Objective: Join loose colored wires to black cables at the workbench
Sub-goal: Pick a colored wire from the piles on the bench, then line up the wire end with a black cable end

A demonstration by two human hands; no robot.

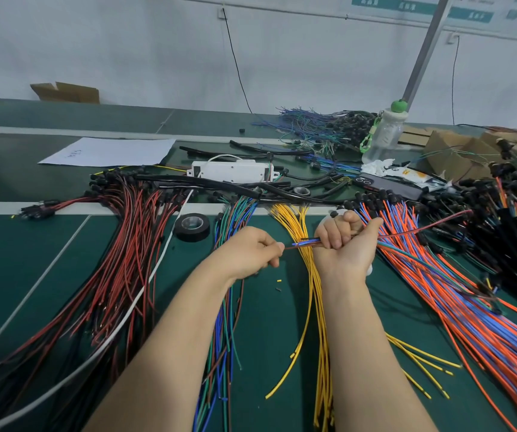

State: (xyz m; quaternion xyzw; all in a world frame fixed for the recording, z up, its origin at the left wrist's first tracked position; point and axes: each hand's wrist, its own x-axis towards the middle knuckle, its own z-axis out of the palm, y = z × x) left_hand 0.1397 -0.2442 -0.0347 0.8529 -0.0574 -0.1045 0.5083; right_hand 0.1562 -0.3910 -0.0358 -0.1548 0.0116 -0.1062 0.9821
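Holding: small bundle of red and blue wires [304,242], level above the counter [64,260] | right grip [344,244]: fingers curled tight round the bundle | left grip [248,254]: fingertips pinching the bundle's free end | beneath: yellow wires [291,222] | left: black tape roll [192,226] | right: orange and blue wires [438,291], black cables [516,244]

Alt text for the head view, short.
Two bare hands hold a small bundle of colored wires above a green workbench: the left hand pinches its end, the right hand grips it in a fist. Bunches of red-and-black wires, yellow wires and orange-and-blue wires lie around them, a black tape roll beyond the left hand.
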